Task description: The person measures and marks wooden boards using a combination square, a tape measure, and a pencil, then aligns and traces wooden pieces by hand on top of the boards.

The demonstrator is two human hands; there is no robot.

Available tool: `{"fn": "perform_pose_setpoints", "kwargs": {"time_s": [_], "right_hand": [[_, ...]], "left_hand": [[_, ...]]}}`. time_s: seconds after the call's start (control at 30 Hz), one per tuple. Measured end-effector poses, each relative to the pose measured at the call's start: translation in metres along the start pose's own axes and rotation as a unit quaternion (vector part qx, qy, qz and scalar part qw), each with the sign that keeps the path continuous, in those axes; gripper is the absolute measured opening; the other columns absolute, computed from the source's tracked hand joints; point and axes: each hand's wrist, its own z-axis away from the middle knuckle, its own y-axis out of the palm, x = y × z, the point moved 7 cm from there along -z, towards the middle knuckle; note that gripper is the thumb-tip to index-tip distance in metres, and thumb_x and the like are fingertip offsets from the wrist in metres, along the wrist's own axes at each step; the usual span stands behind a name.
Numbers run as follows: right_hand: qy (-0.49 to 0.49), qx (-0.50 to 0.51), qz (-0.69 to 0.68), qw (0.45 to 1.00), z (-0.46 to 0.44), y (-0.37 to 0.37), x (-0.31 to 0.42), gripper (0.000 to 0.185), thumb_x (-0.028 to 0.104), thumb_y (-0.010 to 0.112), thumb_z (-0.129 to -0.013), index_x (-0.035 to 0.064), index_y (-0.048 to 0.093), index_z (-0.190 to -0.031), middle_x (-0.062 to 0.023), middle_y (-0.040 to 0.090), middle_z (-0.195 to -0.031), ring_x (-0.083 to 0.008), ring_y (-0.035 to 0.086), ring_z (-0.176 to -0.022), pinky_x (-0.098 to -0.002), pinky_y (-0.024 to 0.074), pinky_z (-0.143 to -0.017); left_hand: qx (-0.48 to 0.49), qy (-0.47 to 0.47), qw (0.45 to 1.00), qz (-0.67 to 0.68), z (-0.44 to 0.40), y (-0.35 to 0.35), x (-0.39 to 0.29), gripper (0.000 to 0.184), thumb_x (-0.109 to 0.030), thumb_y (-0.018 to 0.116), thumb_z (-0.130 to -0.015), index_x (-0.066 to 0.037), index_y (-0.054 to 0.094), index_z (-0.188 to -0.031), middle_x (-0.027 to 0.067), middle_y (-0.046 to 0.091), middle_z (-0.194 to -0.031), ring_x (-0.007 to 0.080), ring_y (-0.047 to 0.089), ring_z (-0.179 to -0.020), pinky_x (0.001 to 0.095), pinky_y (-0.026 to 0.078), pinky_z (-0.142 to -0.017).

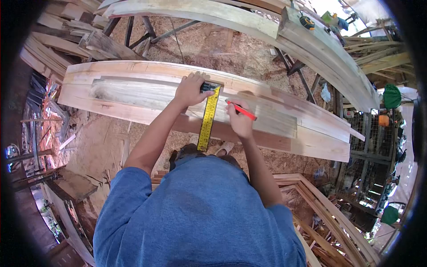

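Note:
My left hand [192, 90] is closed on the dark stock of a square with a yellow blade [208, 121], near the middle of the wide wooden boards [147, 92]. The yellow blade crosses the boards and reaches over their near edge toward my body. Just right of the blade, my right hand [240, 119] grips a red pencil [243, 111], its tip pointing left at the wood. A narrower greyish board [267, 119] lies along the middle of the lighter ones.
Behind, a thick beam [329, 62] rests on dark trestles, a yellow-black tape measure [307, 22] on it. Stacked planks [49, 55] stand at the left. Wooden frames [324, 209] lie at the lower right. Wood shavings cover the floor [213, 49].

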Motion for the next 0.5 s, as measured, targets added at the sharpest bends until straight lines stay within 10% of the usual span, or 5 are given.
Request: {"fn": "perform_pose_setpoints", "kwargs": {"time_s": [0.3, 0.5], "right_hand": [[-0.04, 0.011, 0.039, 0.998, -0.011, 0.016, 0.019, 0.014, 0.011, 0.066, -0.093, 0.0007, 0.067, -0.103, -0.0091, 0.067, -0.077, -0.0101, 0.061, -0.068, -0.0294, 0.05, -0.064], [-0.155, 0.058, 0.083, 0.983, -0.009, 0.022, 0.047, 0.009, 0.006, 0.063, -0.09, 0.0028, 0.067, -0.098, -0.0179, 0.065, -0.074, -0.0329, 0.066, -0.065, -0.0402, 0.0514, -0.062]], "left_hand": [[-0.056, 0.035, 0.998, 0.007, 0.001, 0.001, 0.0, 0.065, -0.065, 0.064, -0.086, -0.003, 0.065, -0.105, 0.0172, 0.064, -0.106, 0.0366, 0.057, -0.105, 0.0485, 0.043, -0.092], [0.064, -0.021, 0.998, -0.012, -0.002, 0.003, 0.002, 0.069, -0.068, 0.062, -0.086, -0.007, 0.066, -0.117, 0.0139, 0.064, -0.117, 0.0335, 0.056, -0.115, 0.0482, 0.043, -0.096]]}}
